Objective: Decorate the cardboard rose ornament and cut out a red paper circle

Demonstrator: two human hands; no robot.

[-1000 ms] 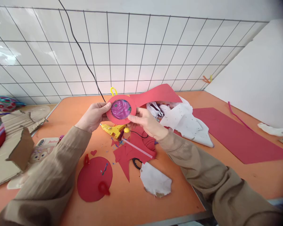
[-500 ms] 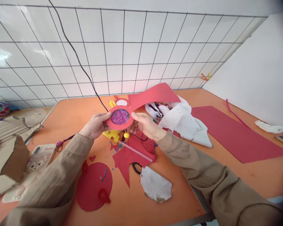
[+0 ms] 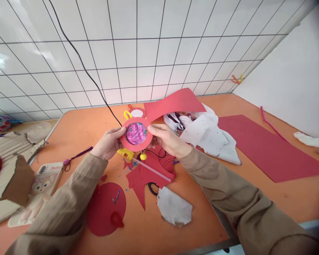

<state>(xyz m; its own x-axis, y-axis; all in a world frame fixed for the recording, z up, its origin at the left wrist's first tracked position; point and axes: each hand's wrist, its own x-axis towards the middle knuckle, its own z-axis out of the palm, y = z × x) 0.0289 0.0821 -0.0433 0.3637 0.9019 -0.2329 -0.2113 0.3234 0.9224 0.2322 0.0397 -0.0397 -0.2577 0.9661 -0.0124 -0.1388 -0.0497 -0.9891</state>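
Observation:
Between both hands, above the orange table, is a round red ornament with a purple flower-print centre. A yellow loop sticks out at its top and a small yellow bell hangs below. My left hand pinches the left rim, thumb in front. My right hand grips the right rim the same way; its other fingers are partly hidden behind. Beneath the ornament lies a yellow glue gun with a clear glue stick over red scraps.
A red disc, a phone in a cartoon case and torn cardboard lie left. Black scissor handles poke from under grey cloth. White fabric and red sheets lie right; a black cable crosses the tiled wall.
The view has tilted down slightly. Both hands still hold the ornament, which is turned a little, its flower centre now brighter.

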